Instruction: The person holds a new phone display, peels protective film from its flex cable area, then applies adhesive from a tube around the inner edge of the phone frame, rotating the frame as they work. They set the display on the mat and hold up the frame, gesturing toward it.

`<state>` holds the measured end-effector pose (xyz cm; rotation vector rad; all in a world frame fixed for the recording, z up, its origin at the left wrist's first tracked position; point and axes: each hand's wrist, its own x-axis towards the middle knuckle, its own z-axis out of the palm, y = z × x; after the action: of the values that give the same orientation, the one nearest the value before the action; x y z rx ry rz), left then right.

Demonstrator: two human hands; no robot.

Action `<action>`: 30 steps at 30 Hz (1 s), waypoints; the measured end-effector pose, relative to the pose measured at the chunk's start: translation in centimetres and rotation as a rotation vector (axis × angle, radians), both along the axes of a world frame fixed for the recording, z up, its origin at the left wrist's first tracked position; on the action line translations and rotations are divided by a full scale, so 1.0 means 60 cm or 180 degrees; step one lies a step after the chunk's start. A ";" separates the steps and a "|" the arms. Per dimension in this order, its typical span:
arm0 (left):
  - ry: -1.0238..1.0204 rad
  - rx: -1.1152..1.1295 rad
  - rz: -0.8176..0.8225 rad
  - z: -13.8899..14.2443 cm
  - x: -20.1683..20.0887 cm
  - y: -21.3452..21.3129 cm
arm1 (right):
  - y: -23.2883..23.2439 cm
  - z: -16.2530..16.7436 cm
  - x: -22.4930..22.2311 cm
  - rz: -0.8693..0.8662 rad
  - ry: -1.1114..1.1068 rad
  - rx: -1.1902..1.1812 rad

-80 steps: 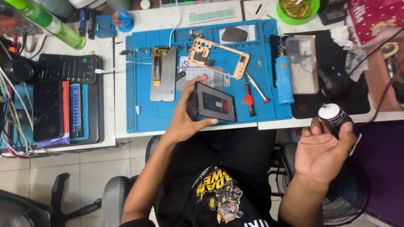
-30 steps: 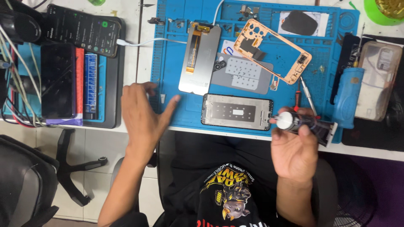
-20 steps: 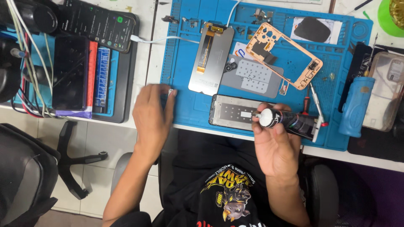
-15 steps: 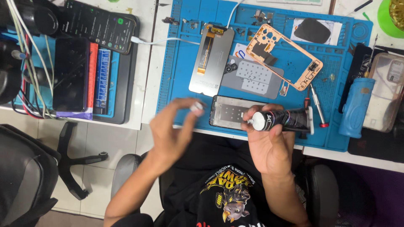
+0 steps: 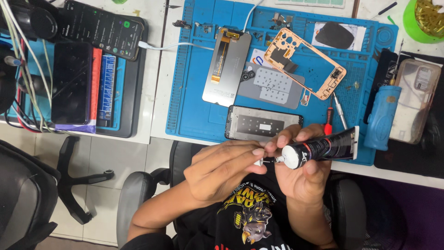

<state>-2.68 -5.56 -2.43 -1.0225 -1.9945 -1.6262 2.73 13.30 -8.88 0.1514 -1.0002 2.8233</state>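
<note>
My right hand (image 5: 300, 173) grips a black glue tube (image 5: 323, 147) with a white shoulder, held level over my lap below the table edge. My left hand (image 5: 226, 169) pinches a small white cap (image 5: 259, 162) right at the tube's thin metal nozzle. Just above both hands a dark phone frame (image 5: 263, 125) lies flat on the blue work mat (image 5: 194, 69). On the same mat, farther back, rest a phone screen with an orange flex cable (image 5: 226, 65) and a copper-coloured phone mid-frame (image 5: 305, 62).
A red-handled screwdriver (image 5: 328, 124) and a silver one lie right of the phone frame. A blue tool (image 5: 381, 115) and a clear phone case (image 5: 414, 106) sit at the right. Phones, a black tray and tangled cables fill the left. A green bowl (image 5: 428, 18) stands at the back right.
My left hand left the table edge and came to the tube's nozzle with the small white cap. My right hand brought the tube down from the mat toward my lap.
</note>
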 end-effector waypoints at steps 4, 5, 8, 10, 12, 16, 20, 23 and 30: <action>0.0009 -0.0002 -0.0060 0.002 0.001 0.000 | 0.002 0.000 0.002 0.0008 0.0037 0.0006; 0.0025 -0.0002 -0.0050 0.003 0.001 0.001 | 0.002 0.001 0.003 0.0011 0.0038 0.0003; 0.0044 -0.0016 -0.0053 0.005 0.001 0.000 | 0.002 0.004 0.003 -0.0015 0.0047 0.0076; 0.0041 -0.0026 -0.0068 0.006 0.000 0.000 | 0.002 0.005 0.004 -0.0003 0.0055 0.0071; 0.0043 -0.0027 -0.0083 0.005 0.001 0.000 | 0.003 0.006 0.004 0.0001 0.0059 0.0074; 0.0066 -0.0037 -0.0047 0.003 0.001 0.000 | 0.004 0.004 0.006 0.0000 0.0057 0.0094; 0.0079 -0.0070 0.0007 0.004 0.004 0.000 | 0.002 0.006 0.005 0.0008 0.0044 0.0125; 0.0115 -0.0135 -0.0024 0.008 0.002 -0.002 | 0.001 0.015 0.003 -0.0002 0.0082 0.0246; 0.0164 -0.0712 -0.0534 0.030 -0.017 -0.035 | -0.004 0.057 -0.002 -0.0507 0.0306 0.1378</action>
<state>-3.69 -7.67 -0.60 -1.3318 -2.1417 -1.4631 2.63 13.04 -5.44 0.2379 -1.5108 2.3975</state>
